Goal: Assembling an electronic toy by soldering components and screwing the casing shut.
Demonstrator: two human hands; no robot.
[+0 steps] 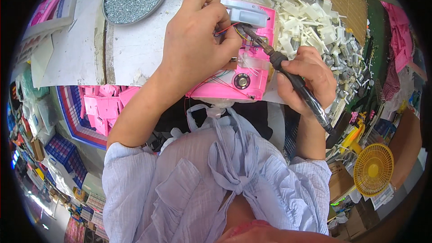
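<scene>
The right hand's [310, 80] grip wraps a soldering iron [276, 57]; the left hand [191, 36] curls at a red wire [228, 28], but I cannot tell whether its grip pinches it. The pink housing [225, 91] lies under the left grip, where an iron slip could burn fingers or scorch plastic.

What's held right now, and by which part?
Right hand: soldering iron, by its black handle. Left hand: bunched beside a red wire; whether it's pinching that can't be told.
</scene>
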